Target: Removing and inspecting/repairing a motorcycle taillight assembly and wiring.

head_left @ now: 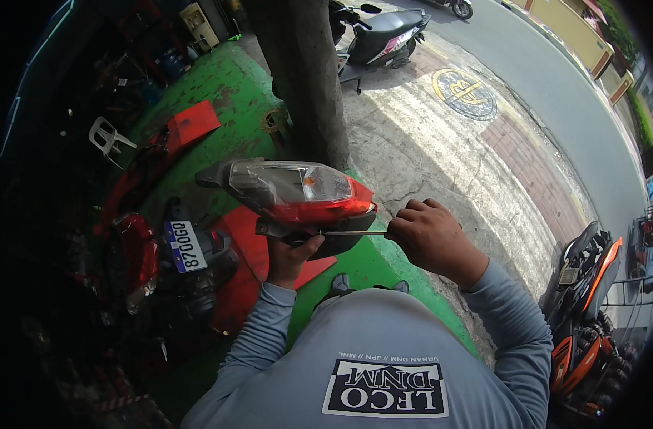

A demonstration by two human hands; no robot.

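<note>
A motorcycle tail light [298, 187], with clear and red lenses over a black housing, is held up in front of my chest. My left hand [287, 261] grips the housing from below, its thumb near the screwdriver's tip and its other fingers mostly hidden behind the part. In my right hand [428, 234], the fingers are closed around the screwdriver [355, 232]; its handle is covered by the fist. The metal shaft points left across the housing, its tip at a small spot by my left thumb. Whether a screw sits there cannot be made out.
Beyond the light stands a thick post [308, 86]. A motorcycle with a licence plate [185, 247] and red panels is at the left, a parked scooter [391, 39] by the road, and an orange-and-black motorcycle [587, 314] at the right. A white chair [110, 136] stands at far left.
</note>
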